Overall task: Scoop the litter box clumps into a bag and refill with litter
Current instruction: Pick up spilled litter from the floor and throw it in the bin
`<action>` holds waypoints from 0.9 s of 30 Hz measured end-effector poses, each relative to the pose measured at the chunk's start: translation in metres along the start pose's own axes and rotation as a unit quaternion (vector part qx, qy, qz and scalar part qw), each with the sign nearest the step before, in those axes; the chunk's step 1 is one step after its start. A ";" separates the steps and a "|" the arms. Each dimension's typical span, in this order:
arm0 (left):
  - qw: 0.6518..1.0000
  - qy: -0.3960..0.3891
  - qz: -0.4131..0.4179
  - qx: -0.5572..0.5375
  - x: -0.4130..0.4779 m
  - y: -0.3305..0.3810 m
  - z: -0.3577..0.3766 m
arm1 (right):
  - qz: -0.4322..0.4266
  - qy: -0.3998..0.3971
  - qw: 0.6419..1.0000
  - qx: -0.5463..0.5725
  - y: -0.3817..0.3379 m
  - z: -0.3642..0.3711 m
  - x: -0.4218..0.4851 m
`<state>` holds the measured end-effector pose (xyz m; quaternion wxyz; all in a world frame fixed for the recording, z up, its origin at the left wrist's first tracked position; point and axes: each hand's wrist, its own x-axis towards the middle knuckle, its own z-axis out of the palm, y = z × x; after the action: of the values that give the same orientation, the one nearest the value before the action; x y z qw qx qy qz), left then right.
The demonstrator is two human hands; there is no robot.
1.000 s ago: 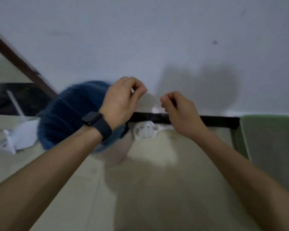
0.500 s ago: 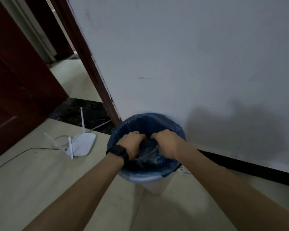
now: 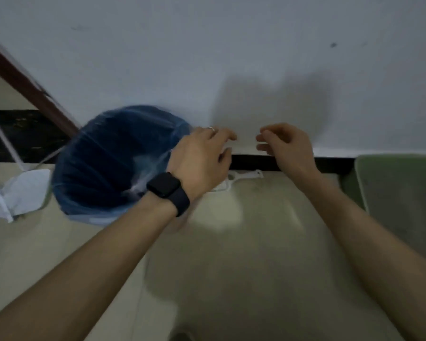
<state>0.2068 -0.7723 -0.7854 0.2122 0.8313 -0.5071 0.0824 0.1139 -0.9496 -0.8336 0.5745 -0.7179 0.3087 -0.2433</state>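
Litter box (image 3: 401, 193) sat at far right, blue bag (image 3: 113, 163) at left, while left hand (image 3: 202, 158) and right hand (image 3: 288, 146) hovered, fingers loose and empty, over the white scoop (image 3: 244, 175), likely the next thing to grip for scooping.

A thin translucent blue plastic bag (image 3: 113, 163) lining the round bin is seen crinkled and slightly shiny. The pale floor tiles (image 3: 244, 267) are shown smooth and glossy. The white wall (image 3: 207, 57) is painted matt, faintly scuffed. The slotted white scoop (image 3: 244, 177) and pale green litter box (image 3: 399, 193) are read as smooth plastic. The black watch band (image 3: 182, 203) is noted matt, rubbery.
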 end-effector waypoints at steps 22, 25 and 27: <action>0.983 -0.124 0.013 -0.133 -0.217 0.029 0.271 | -0.038 0.016 0.914 -0.403 0.283 -0.078 -0.188; 0.987 -0.094 0.008 -0.132 -0.212 0.029 0.275 | -0.046 0.061 0.928 -0.365 0.288 -0.072 -0.186; 0.990 -0.080 0.031 -0.110 -0.207 0.029 0.277 | -0.047 0.072 0.933 -0.350 0.288 -0.071 -0.182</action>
<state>0.0624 -0.7373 -1.0986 0.2583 0.7909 -0.5537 -0.0342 -0.1088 -0.9092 -1.0981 0.2508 -0.8679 0.3805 -0.1977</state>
